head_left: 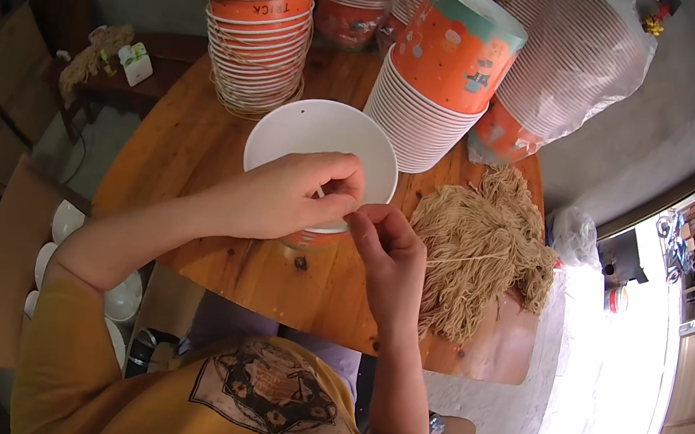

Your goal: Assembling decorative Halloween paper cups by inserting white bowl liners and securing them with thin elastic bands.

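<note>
Bucket (324,136), white inside and orange outside, stands open near the middle of the round wooden table (195,147), in front of the person. Behind it rise tall stacks of nested orange buckets (259,30), some leaning and one lot wrapped in clear plastic (590,65). To the bucket's right lies a heap of tan strings (479,247). The left hand (287,198) rests over the bucket's near rim, fingers curled and pinched, seemingly on a thin string, though the strand is too fine to make out. The right hand (392,251) sits just beside the rim, fingertips pinched together and touching the left hand's fingers.
</note>
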Tool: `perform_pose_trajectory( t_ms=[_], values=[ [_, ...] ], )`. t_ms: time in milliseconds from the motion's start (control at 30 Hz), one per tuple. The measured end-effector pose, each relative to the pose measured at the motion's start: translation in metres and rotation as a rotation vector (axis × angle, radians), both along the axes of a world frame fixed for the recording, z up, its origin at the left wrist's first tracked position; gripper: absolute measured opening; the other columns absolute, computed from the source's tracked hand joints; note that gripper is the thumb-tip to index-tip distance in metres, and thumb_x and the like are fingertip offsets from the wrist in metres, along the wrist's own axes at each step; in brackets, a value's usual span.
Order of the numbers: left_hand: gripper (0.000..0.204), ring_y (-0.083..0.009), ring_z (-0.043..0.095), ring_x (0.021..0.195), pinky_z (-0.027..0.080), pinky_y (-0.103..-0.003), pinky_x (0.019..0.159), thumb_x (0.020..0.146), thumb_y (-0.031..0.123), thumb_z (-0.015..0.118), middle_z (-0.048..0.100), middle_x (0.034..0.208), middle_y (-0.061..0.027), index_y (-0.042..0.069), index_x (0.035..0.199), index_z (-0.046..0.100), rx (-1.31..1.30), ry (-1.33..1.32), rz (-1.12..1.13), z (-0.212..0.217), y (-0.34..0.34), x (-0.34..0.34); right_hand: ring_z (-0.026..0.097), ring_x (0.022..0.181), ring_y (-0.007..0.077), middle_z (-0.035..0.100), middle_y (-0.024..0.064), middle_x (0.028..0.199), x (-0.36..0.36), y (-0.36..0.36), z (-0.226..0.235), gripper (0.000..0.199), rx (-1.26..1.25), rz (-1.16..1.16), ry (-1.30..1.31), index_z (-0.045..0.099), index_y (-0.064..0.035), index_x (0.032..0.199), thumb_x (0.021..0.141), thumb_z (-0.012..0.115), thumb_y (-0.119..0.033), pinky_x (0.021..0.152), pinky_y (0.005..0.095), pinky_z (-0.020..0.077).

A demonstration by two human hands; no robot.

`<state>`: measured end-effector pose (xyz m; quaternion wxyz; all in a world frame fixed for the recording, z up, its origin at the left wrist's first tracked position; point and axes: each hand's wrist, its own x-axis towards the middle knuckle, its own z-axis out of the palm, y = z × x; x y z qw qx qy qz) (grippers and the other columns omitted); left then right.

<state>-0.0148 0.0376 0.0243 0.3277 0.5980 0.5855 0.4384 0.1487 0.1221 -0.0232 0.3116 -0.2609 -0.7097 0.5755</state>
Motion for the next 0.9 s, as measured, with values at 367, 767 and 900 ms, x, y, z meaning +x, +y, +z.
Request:
perform_pose_trajectory(
  t_ms=[367, 767, 900],
  values=[
    [0.015, -0.0071, 0.054, 0.084, 0.047, -0.023, 0.072, 0.092, 0.007, 0.058, 0.057, 0.09, -0.0006, 0.003, 0.105, 0.053, -0.126, -0.264, 0.15, -0.005, -0.059, -0.022, 0.051, 0.077, -0.0002, 0.062, -0.0066, 0.085, -0.042, -0.044, -0.006, 0.011, -0.388, 0.135, 0.237, 0.065, -0.0007, 0.095, 0.095, 0.061, -0.011, 0.07, 0.0169, 0.0407],
    [0.023, -0.011, 0.059, 0.086, 0.048, -0.023, 0.074, 0.086, 0.008, 0.063, 0.063, 0.093, -0.0059, -0.002, 0.106, 0.059, -0.345, -0.469, 0.082, -0.013, -0.041, -0.033, 0.047, 0.064, 0.0011, 0.058, -0.0034, 0.08, -0.032, -0.032, 0.012, 0.012, -0.319, 0.212, 0.115, 0.06, -0.0047, 0.106, 0.097, 0.059, -0.013, 0.057, 0.0185, 0.0386],
    [0.019, -0.0097, 0.059, 0.083, 0.047, -0.022, 0.075, 0.089, 0.012, 0.063, 0.065, 0.094, -0.0049, 0.0, 0.104, 0.061, -0.231, -0.575, 0.131, -0.014, -0.042, -0.03, 0.055, 0.069, 0.0056, 0.059, -0.0013, 0.082, -0.011, -0.008, 0.028, 0.012, -0.166, 0.292, 0.056, 0.057, -0.0048, 0.107, 0.095, 0.059, -0.008, 0.062, 0.0199, 0.0439]
  ],
)
